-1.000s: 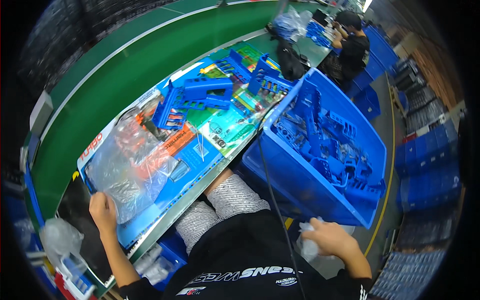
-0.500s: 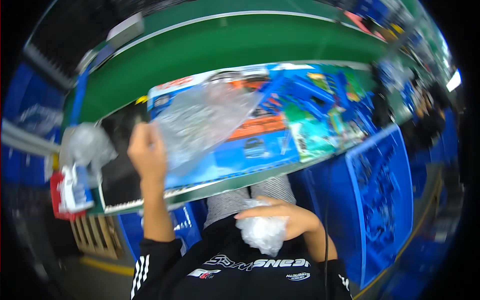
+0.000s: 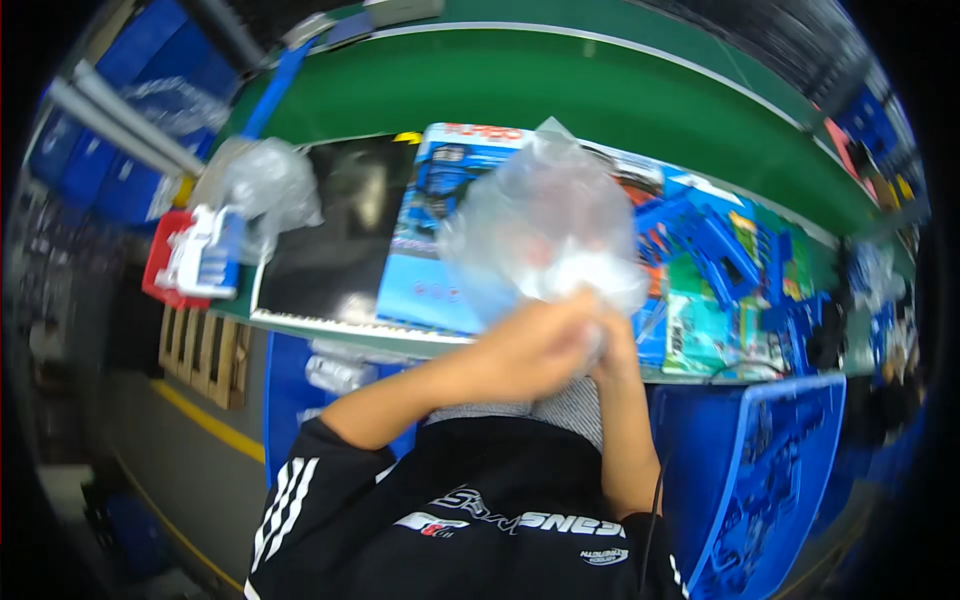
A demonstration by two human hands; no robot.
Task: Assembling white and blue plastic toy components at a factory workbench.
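Both hands meet over the near edge of the bench, smeared by motion. My left hand [image 3: 535, 345] is closed on a clear plastic bag [image 3: 540, 215], which spreads out beyond the fingers. Against it from the right, my right hand [image 3: 615, 350] is closed too, its fingers partly hidden behind the left. A crumpled whitish bundle of plastic [image 3: 590, 275] shows at the bag, just past the hands. Whether it lies inside the bag or on it, I cannot tell. Under the bag are printed colour sheets [image 3: 430, 285].
Blue plastic parts [image 3: 715, 250] lie on the bench at right, above a green printed sheet [image 3: 690, 315]. A large blue crate [image 3: 745, 430] holding blue pieces stands at the lower right. To the left are a clear bag [image 3: 275, 185] and a red tray [image 3: 168, 265] with white-and-blue items.
My left hand has swung right and inward with the clear bag. The right hand has risen from my lap to meet it, and the crumpled plastic now shows at the bag. My view has shifted left.
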